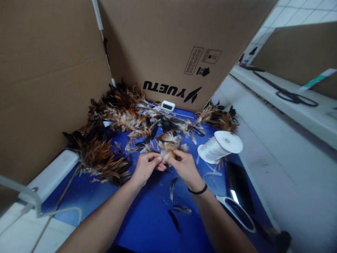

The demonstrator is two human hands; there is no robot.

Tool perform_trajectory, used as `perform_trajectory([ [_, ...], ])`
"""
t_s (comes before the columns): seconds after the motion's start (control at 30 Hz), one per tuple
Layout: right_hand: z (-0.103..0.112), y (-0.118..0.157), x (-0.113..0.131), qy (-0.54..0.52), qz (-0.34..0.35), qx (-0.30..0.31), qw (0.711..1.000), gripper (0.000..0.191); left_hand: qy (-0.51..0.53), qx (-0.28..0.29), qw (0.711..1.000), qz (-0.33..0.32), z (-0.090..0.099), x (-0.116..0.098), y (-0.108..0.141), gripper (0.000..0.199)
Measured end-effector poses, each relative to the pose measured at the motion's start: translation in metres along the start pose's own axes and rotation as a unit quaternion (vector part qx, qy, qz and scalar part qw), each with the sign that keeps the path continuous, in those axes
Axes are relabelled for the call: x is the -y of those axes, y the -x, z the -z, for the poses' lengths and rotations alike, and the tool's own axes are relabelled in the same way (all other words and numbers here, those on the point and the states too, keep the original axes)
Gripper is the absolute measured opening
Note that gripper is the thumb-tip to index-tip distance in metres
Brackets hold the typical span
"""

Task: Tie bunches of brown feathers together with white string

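Note:
Low over the blue tabletop [155, 211], my two hands meet in front of the feather pile. My left hand [147, 167] pinches at the base of a small tan and white feather bunch [168, 151], thumb against the fingers. On the other side of that bunch, my right hand [186, 167] has thumb and forefinger closed on it too; a dark band circles the wrist. The quill ends are mostly covered by the fingers. Just beyond lie loose brown, white and black feathers [126, 117]. Several single feathers [172, 188] are scattered nearer to me.
A white ribbon spool [218, 147] stands at the right, with white-handled scissors [238, 212] and a dark phone [239, 186] below it. Cardboard walls [163, 42] rise behind and left. A small digital timer [167, 106] sits at the back. Black scissors [295, 96] rest on the right ledge.

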State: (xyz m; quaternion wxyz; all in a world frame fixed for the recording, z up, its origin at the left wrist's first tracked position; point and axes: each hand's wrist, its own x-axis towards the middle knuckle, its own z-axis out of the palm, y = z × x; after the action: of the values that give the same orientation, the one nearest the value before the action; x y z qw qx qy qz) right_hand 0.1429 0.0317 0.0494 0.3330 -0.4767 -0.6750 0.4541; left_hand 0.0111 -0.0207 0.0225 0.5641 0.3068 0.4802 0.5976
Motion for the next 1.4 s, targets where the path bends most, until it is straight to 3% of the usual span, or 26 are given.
perform_trajectory([
  [0.27,-0.001,-0.003,-0.007,-0.025,0.006,-0.012,1.000,0.017,-0.021,0.011,1.000,-0.007,0.001,0.001,-0.002,0.028],
  [0.4,0.011,-0.006,-0.007,-0.051,0.010,-0.035,0.998,0.019,-0.003,-0.024,0.999,-0.024,0.007,0.000,-0.005,0.027],
  [0.47,0.017,-0.007,-0.009,-0.016,0.030,-0.039,0.999,0.018,0.025,-0.049,0.998,-0.036,0.011,-0.002,-0.007,0.027],
  [0.57,0.020,-0.007,-0.013,0.098,0.077,0.007,0.992,0.012,0.085,-0.082,0.992,-0.053,0.016,-0.006,-0.010,0.026],
  [0.7,0.013,-0.005,-0.019,0.228,0.150,0.077,0.959,0.012,0.148,-0.106,0.980,-0.085,0.022,-0.012,-0.013,0.025],
  [0.9,0.005,-0.009,-0.024,0.354,0.203,0.052,0.911,0.013,0.198,-0.147,0.962,-0.116,0.028,-0.018,-0.017,0.023],
  [1.13,-0.016,-0.018,-0.024,0.539,0.224,0.064,0.810,0.018,0.203,-0.150,0.961,-0.117,0.030,-0.015,-0.020,0.021],
  [1.2,-0.019,-0.022,-0.025,0.556,0.229,0.057,0.797,0.020,0.203,-0.155,0.960,-0.117,0.031,-0.015,-0.021,0.020],
  [1.27,-0.017,-0.026,-0.026,0.536,0.229,0.052,0.811,0.018,0.204,-0.160,0.959,-0.114,0.032,-0.015,-0.021,0.018],
  [1.4,-0.004,-0.034,-0.025,0.435,0.209,0.014,0.876,0.014,0.205,-0.165,0.959,-0.103,0.032,-0.016,-0.021,0.016],
])
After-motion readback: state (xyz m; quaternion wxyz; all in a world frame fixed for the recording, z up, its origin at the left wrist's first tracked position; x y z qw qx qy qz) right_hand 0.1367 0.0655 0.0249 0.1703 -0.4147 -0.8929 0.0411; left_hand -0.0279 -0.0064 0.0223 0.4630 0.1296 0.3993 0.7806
